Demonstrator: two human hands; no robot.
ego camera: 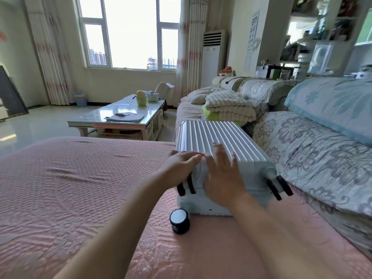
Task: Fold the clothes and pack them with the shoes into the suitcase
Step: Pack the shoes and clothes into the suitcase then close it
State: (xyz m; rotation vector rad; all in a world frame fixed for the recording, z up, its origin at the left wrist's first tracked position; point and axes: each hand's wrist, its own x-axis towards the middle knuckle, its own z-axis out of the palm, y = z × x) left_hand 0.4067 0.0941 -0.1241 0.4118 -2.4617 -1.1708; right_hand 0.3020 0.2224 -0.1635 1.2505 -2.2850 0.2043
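Silver ribbed suitcase (213, 135), closed, lying flat on a pink textured bed cover (80, 178), wheel end nearest the person. One black wheel (179, 220) rests on the cover at the near left corner. Left hand (179, 168) lies on the near left top edge, fingers straight, gripping nothing. Right hand (221, 178) lies flat on the lid just beside it, fingers spread wide. Floral-covered sofa (312, 141) touches the case's right side. A folded cream blanket (227, 105) sits beyond the far end. Glass-topped coffee table (96, 115) stands well apart, to the left.
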